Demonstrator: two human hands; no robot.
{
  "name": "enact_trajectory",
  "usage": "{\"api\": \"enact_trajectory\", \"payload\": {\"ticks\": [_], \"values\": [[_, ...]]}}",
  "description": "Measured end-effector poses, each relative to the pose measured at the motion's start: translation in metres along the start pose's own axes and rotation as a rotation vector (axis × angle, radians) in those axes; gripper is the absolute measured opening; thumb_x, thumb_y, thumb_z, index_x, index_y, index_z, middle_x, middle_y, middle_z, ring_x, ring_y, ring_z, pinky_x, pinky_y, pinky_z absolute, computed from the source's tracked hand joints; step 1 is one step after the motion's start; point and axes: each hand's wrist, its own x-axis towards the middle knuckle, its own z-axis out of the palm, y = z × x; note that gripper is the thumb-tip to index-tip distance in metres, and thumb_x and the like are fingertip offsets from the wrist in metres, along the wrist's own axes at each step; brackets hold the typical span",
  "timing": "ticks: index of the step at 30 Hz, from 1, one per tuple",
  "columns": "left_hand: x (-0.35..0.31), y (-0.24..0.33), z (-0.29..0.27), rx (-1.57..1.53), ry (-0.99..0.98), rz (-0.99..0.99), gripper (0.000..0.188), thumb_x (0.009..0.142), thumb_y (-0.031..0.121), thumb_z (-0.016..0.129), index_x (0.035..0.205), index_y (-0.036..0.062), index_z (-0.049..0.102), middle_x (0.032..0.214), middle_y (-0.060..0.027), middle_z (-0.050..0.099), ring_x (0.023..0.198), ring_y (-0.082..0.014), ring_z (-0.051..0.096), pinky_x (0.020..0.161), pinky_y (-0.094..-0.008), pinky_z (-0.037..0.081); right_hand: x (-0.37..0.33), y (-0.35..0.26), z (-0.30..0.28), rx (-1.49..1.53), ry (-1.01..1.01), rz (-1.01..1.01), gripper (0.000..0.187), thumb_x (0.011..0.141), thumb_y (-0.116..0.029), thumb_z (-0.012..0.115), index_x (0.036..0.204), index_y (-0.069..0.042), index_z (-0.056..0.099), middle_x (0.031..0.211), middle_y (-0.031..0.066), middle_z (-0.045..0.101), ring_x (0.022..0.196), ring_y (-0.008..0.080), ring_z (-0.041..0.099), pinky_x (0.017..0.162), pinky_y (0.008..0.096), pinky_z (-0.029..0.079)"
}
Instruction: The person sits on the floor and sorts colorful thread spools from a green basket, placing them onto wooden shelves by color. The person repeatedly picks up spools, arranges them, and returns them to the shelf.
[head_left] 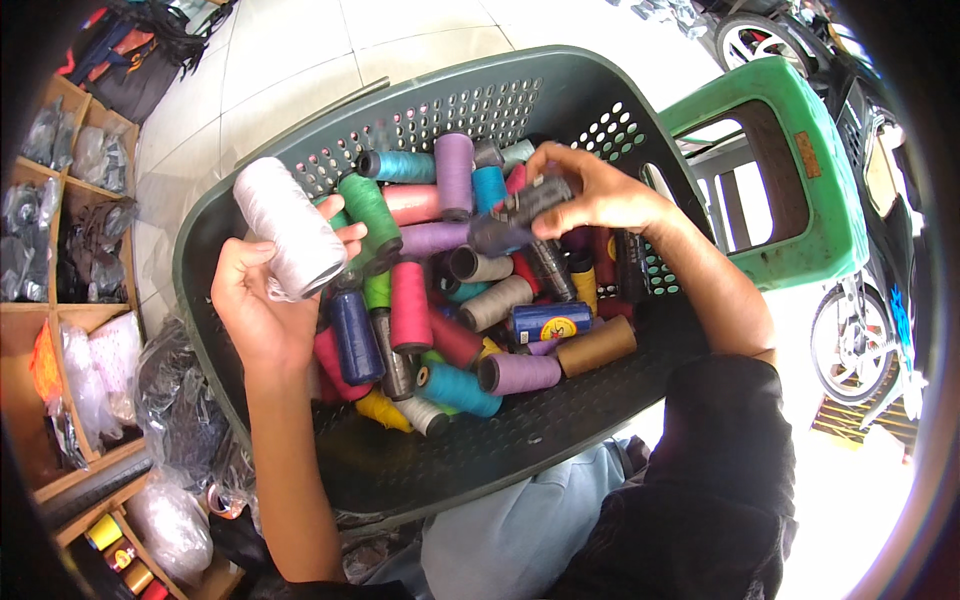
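**stitchfan:** Knees first, since they're closest to the lens: pale blue trousers (520,530) right under the near rim of the dark green perforated basket (560,430), so the basket looks propped on the lap. Probably why it tilts toward the person and the spools slump to the near side.

**bobbin_bob:** Yeah, and the left hand (265,300) hangs over the basket's left rim, fingers wrapped round a fat white thread cone (288,228). It's lifted clear of the pile, tipped with one end pointing up and left. My guess is it's held out there to keep it apart from the rest.

**stitchfan:** Right hand (590,190) is toward the basket's far wall, closed on a dark grey spool (535,200), palm down, pinching it just above the heap. A purple spool (455,170) and a teal spool (400,165) sit beside it against that same wall.

**bobbin_bob:** Middle of the basket is a jumble: pink spool (410,305), navy spool (352,335), a blue one with a yellow label (550,320), a tan cone (598,347) near the right wall.

**stitchfan:** Outside it: green plastic stool (800,160) just right of the basket, wooden shelves (60,300) with bagged stuff off to its left.
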Motion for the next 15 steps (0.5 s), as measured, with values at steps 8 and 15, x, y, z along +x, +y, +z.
{"api": "enact_trajectory", "payload": {"ticks": [8, 15], "values": [[0.007, -0.006, -0.008, 0.17, 0.127, 0.069, 0.039, 0.095, 0.033, 0.066, 0.117, 0.0015, 0.06, 0.095, -0.0134, 0.068, 0.076, -0.0283, 0.071, 0.073, -0.0423, 0.06, 0.002, 0.02, 0.029, -0.454, -0.37, 0.043, 0.06, 0.066, -0.025, 0.094, 0.109, -0.004, 0.057, 0.102, 0.0084, 0.065, 0.095, 0.0202, 0.064, 0.079, 0.0336, 0.051], [0.005, -0.011, 0.011, 0.284, 0.17, 0.091, 0.029, 0.092, 0.024, 0.076, 0.109, 0.0032, 0.062, 0.089, -0.0083, 0.066, 0.07, -0.0191, 0.068, 0.066, -0.0341, 0.059, 0.0, 0.037, 0.004, -0.776, -0.381, 0.145, 0.06, 0.065, -0.021, 0.093, 0.11, -0.001, 0.058, 0.104, 0.012, 0.067, 0.096, 0.0233, 0.066, 0.082, 0.037, 0.053]]}}
